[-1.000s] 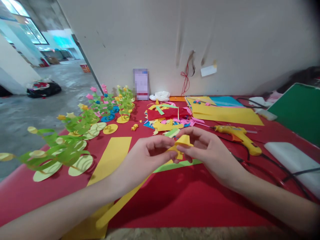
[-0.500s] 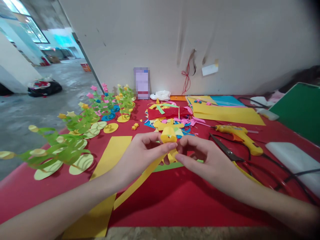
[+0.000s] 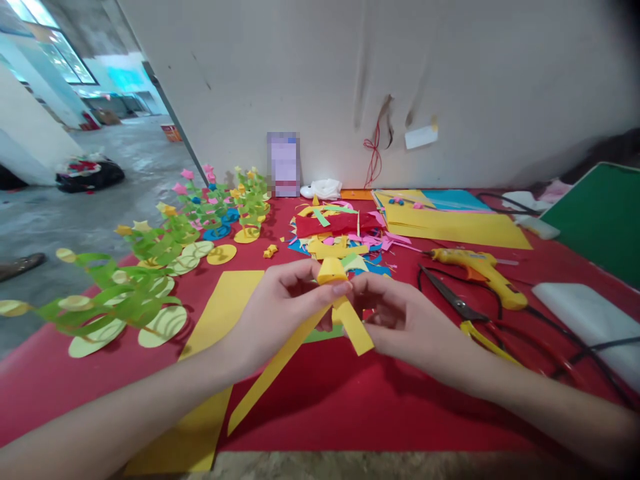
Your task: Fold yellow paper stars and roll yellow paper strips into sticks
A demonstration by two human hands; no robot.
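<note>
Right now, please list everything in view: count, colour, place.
Table: one, red, foreground
Wall: one, whitish, behind table
Paper strip: count unclear, yellow, centre foreground
Sheet: one, yellow, table front left
Scraps: many, mixed colours, table centre
Paper flowers: several, multicoloured, table left
Glue gun: one, yellow, table right
Scissors: one, dark blades, table right
Papers: several, yellow, blue, back right
Phone: one, pale, against wall
Board: one, green, far right
Block: one, white, far right
Bag: one, black, floor left
Left hand: one, bare, holding strip
Right hand: one, bare, touching strip
</note>
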